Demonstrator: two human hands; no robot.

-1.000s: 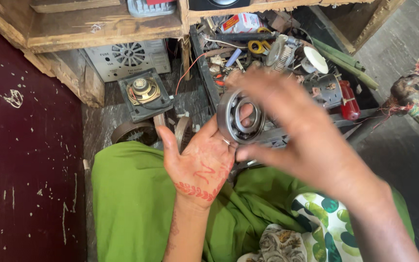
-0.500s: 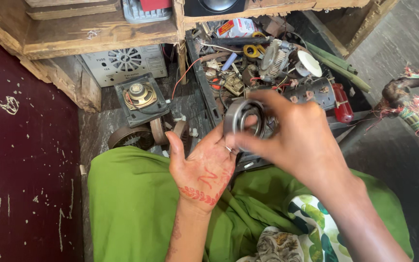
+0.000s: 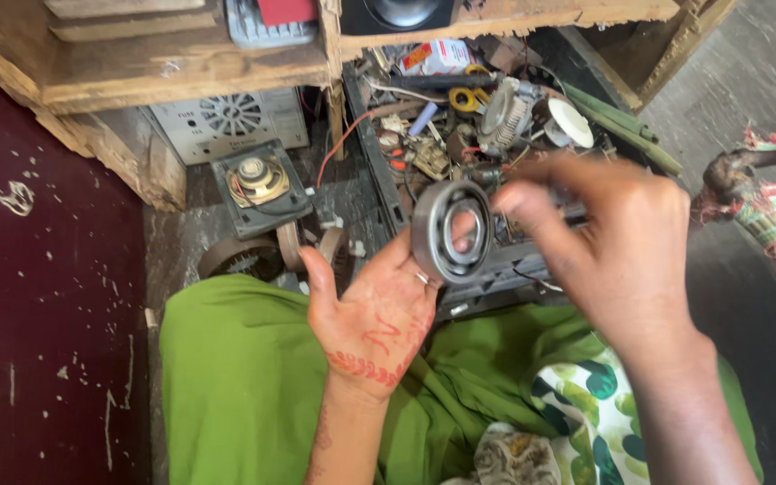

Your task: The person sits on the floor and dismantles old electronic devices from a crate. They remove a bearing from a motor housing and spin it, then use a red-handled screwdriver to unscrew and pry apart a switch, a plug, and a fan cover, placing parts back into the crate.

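A round grey metal ball bearing [image 3: 451, 230] stands on edge above my lap, its open centre facing the camera. My left hand [image 3: 374, 310], palm up with red patterns on it, grips the bearing with its fingers from below and behind. My right hand [image 3: 612, 242] hovers just right of the bearing, blurred, with its fingertips at the ring's right edge. Whether the right fingers pinch the ring cannot be told. Green cloth [image 3: 244, 377] covers my lap beneath both hands.
A dark tray of mixed electronic scrap [image 3: 460, 126] with wires, yellow-handled scissors and a white disc lies ahead. A small speaker [image 3: 258, 184] and a grey vented box [image 3: 226, 121] sit at the left under a wooden shelf [image 3: 181, 63]. Maroon floor is at far left.
The bearing and both hands have shifted slightly down and toward me. My right hand has drawn back to the right, uncovering the ring's face.
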